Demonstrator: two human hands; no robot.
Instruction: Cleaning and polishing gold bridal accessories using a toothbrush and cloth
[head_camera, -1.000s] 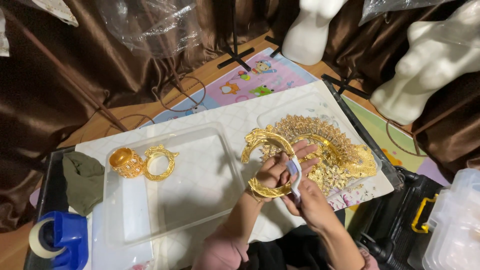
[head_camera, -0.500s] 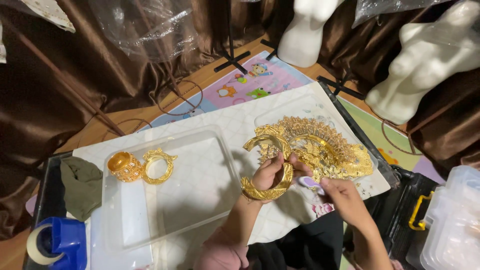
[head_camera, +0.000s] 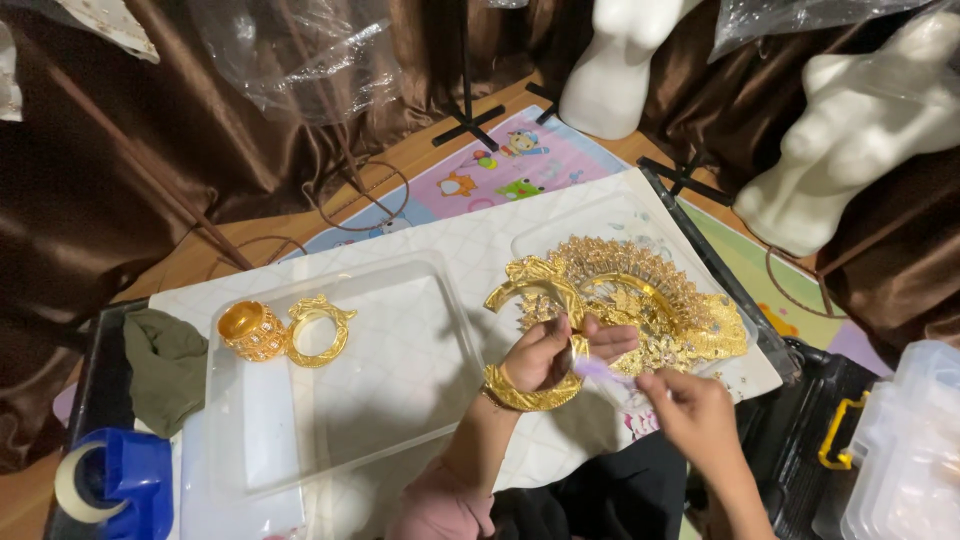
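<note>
Left hand (head_camera: 545, 352) grips a curved gold filigree arm cuff (head_camera: 532, 392), fingers closed round its upper part, lower arc of cuff hanging under the wrist side. Right hand (head_camera: 697, 418) pinches a small pale translucent tag or strip (head_camera: 603, 370) between thumb and forefinger, narrow pinch, strip end reaching toward the left fingers. Cannot tell whether strip is attached to cuff.

Landmark: clear shallow plastic tray (head_camera: 400, 400) in the middle of the white quilted board (head_camera: 470, 240). Cuff and both hands sit just beside the tray's right edge, over the board. Further right of tray, pile of ornate gold headdress and jewellery pieces (head_camera: 640, 305), touching each other, lying in a second clear tray. Inside the landmark tray at its upper left corner: round gold studded bangle (head_camera: 250, 330) touching an open gold ornamental bracelet (head_camera: 320, 330). Left of tray: folded olive green cloth (head_camera: 165, 365). Below-left of tray: blue tape dispenser with roll (head_camera: 110, 485). Far behind and to the right of tray: white foam mannequin busts (head_camera: 850, 130) against brown satin drape (head_camera: 100, 180). Far right of tray: stacked clear plastic boxes (head_camera: 910, 440)
</note>
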